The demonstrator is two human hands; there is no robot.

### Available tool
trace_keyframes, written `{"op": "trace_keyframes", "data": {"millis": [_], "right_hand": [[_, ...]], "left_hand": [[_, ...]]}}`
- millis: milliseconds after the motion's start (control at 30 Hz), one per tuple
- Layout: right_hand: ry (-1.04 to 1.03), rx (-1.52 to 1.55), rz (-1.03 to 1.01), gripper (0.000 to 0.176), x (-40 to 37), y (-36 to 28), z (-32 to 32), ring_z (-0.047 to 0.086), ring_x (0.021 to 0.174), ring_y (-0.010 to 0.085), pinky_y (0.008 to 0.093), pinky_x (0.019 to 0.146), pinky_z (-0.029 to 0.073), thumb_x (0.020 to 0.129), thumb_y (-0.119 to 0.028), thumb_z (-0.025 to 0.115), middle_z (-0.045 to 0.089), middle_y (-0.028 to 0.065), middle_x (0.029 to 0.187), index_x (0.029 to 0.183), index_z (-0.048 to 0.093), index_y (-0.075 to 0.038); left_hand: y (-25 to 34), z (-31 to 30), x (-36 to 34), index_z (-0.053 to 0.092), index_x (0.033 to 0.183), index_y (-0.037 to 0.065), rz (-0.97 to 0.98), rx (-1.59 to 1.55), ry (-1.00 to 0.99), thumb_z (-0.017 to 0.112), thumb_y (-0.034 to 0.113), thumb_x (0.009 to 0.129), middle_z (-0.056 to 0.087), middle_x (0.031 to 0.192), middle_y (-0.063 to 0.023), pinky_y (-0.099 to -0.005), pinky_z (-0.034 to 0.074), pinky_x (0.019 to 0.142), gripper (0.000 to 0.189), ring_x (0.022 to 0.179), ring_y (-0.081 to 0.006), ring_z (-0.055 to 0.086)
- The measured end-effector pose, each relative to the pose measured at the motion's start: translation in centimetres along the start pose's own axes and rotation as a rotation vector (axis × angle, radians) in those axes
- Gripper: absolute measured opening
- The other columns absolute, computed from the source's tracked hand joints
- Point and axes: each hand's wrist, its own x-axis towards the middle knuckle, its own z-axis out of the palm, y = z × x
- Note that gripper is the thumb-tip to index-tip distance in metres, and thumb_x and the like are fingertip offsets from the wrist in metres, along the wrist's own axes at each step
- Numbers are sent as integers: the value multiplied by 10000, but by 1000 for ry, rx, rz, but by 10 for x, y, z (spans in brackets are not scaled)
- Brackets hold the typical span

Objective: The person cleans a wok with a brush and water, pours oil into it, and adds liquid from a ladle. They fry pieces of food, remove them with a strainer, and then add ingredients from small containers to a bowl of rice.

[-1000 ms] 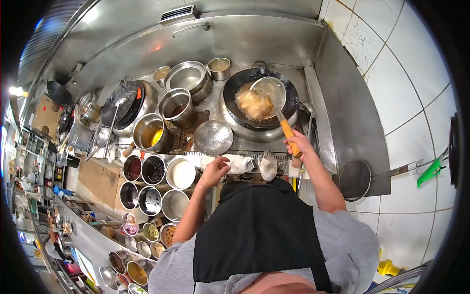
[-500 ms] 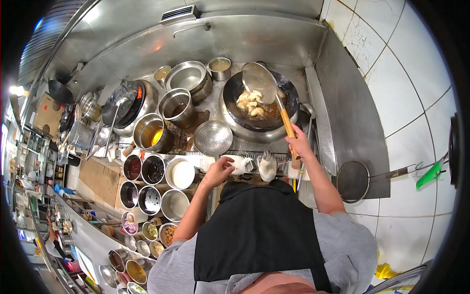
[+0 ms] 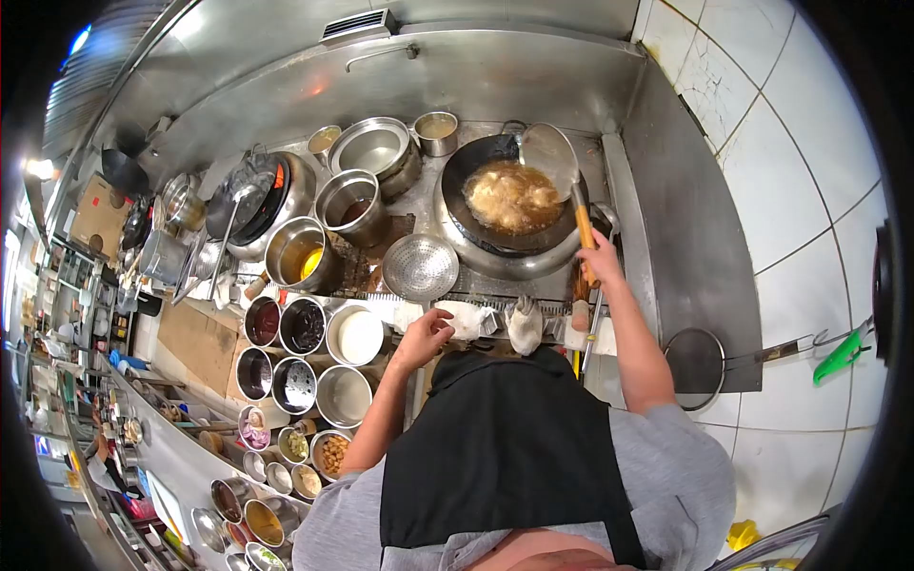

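Note:
My right hand (image 3: 600, 260) is closed around the wooden handle of a wide skimmer (image 3: 549, 154). The skimmer's round head is tilted over the far right side of a black wok (image 3: 460, 181), and nothing can be made out on it. In the wok, pale food pieces (image 3: 505, 195) sit in brown oil that foams and bubbles around them. My left hand (image 3: 427, 338) hangs loosely at the front edge of the stove, fingers bent and a little apart, holding nothing. Just beyond it lies a perforated metal strainer (image 3: 420, 267).
Steel pots (image 3: 350, 207) stand left of the wok, one holding yellow liquid. Containers of sauces and a white bowl (image 3: 355, 335) line the front left. A folded cloth (image 3: 525, 325) lies on the front ledge. A mesh sieve (image 3: 693, 366) hangs at the right wall.
The skimmer has shifted right, off the food. The pieces in the wok have spread, and the oil bubbles more strongly. My left hand has barely moved.

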Motion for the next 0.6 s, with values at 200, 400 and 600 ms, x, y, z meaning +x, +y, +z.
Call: {"op": "trace_keyframes", "data": {"millis": [200,400,600], "right_hand": [[-377,512,228,671,9,16,31,530,557,145,276,421,446,834,-17,554,587,119,847,1444,289,-109],[-406,295,129,699,-33,-6,13,508,522,120,255,410,433,845,-2,563,590,95,836,1468,272,-129],[-209,-140,-160,659,-82,-18,12,461,568,68,239,500,420,819,6,560,548,12,812,1439,363,-100]], "left_hand": [[6,2,7,572,1130,23,21,3,-24,629,178,860,657,866,-89,-302,504,723,317,790,-160,617],[13,1,9,570,1135,24,22,49,-34,630,187,859,662,874,-99,-308,506,732,326,796,-170,623],[0,2,5,572,1131,25,7,40,-31,631,182,859,665,877,-107,-313,511,720,319,798,-178,632]]}}
